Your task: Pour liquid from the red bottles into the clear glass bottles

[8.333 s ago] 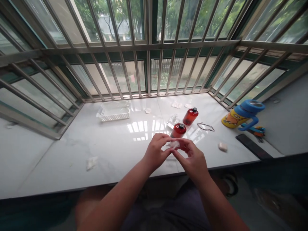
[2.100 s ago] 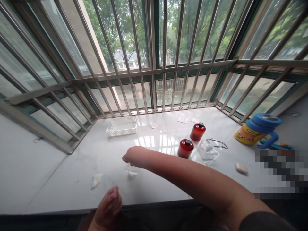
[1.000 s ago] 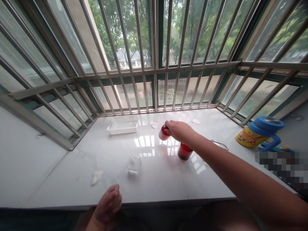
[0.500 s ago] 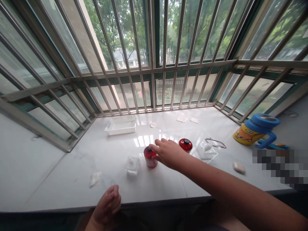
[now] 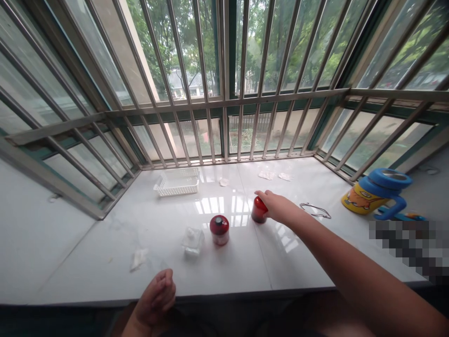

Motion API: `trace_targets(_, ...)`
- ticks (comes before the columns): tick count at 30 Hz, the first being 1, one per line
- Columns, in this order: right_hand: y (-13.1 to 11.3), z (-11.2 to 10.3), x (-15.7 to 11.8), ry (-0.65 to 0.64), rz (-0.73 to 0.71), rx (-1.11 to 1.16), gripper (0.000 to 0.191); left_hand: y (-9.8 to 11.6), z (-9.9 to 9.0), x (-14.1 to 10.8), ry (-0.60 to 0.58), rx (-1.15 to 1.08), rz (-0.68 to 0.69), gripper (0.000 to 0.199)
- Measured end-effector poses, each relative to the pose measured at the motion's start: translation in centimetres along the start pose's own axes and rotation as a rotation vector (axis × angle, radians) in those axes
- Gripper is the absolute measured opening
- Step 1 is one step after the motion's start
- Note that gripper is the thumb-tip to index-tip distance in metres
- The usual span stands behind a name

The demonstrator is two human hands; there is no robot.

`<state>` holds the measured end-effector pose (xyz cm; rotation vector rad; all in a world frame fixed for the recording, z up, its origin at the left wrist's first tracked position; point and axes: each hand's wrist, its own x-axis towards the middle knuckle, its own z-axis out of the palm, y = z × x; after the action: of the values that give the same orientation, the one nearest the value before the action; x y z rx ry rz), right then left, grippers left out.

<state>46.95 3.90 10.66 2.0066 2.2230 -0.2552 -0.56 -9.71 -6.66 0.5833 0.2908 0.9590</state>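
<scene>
My right hand [image 5: 279, 206] reaches across the counter, its fingers round a small red jar [image 5: 258, 213] whose top they cover. To its left and nearer me, a matching red jar [image 5: 219, 230] with a black knob on top stands upright and untouched. Beside that one lies a clear plastic piece [image 5: 192, 242] with a raised middle. My left hand [image 5: 159, 292] rests at the front edge of the counter, fingers curled into a fist, with nothing seen in it. A crumpled white wrapper [image 5: 139, 259] lies just beyond it.
On the white counter [image 5: 105, 262], a white perforated basket [image 5: 177, 183] stands at the back left. White scraps [image 5: 266, 175] lie near the window bars. To the right are a thin cord loop [image 5: 315, 210] and a blue and yellow mug [image 5: 375, 192]. My right forearm hides part of the counter.
My right hand has left the nearer red jar and moved right to the other one, which now sits slightly further left. My left hand has stayed put.
</scene>
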Motion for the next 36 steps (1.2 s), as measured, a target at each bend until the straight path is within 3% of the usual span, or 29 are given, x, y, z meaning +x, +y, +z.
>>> trace_targets(3, 0.4, 0.2, 0.5, 0.107, 0.033, 0.003, 0.086, 0.1, 0.1, 0.1, 0.017, 0.004, -0.001, 0.016)
trace_targets(6, 1.7, 0.5, 0.0, 0.135, 0.156, -0.026, 0.074, 0.2, 0.3, 0.1, 0.031, 0.007, -0.003, 0.017)
trace_targets(10, 5.1, 1.9, -1.0, 0.020, 0.412, -0.049, 0.058, 0.2, 0.2, 0.0, 0.050, 0.020, -0.016, 0.020)
trace_targets(12, 6.5, 2.8, -1.4, -0.041, 0.458, -0.050, 0.053, 0.1, 0.1, 0.0, 0.046, 0.016, -0.014, 0.020)
trace_targets(17, 7.7, 3.9, -1.2, 0.000, 0.352, -0.056, 0.039, 0.0, -0.1, 0.1, 0.018, 0.002, -0.007, 0.017)
trace_targets(22, 6.7, 3.4, -0.9, 0.173, 0.244, -0.028, 0.055, 0.0, 0.2, 0.1, 0.005, 0.010, -0.014, 0.015)
trace_targets(25, 4.7, 3.0, -1.7, 0.367, 0.194, 0.030, 0.044, 0.1, 0.3, 0.1, 0.013, 0.020, -0.013, 0.016)
trace_targets(28, 0.8, 3.2, -2.8, 0.612, 0.003, 0.293, 0.029, 0.1, 0.2, 0.1, 0.004, 0.020, -0.012, 0.016)
trace_targets(32, -6.1, 4.6, -2.9, 0.509, -0.302, 0.669, 0.030, 0.0, 0.3, 0.1, 0.009, 0.022, -0.014, 0.016)
trace_targets(36, -12.4, 6.1, -1.5, 0.338, -0.345, 0.890, 0.069, 0.1, 0.5, 0.0, 0.055, 0.031, -0.014, 0.019)
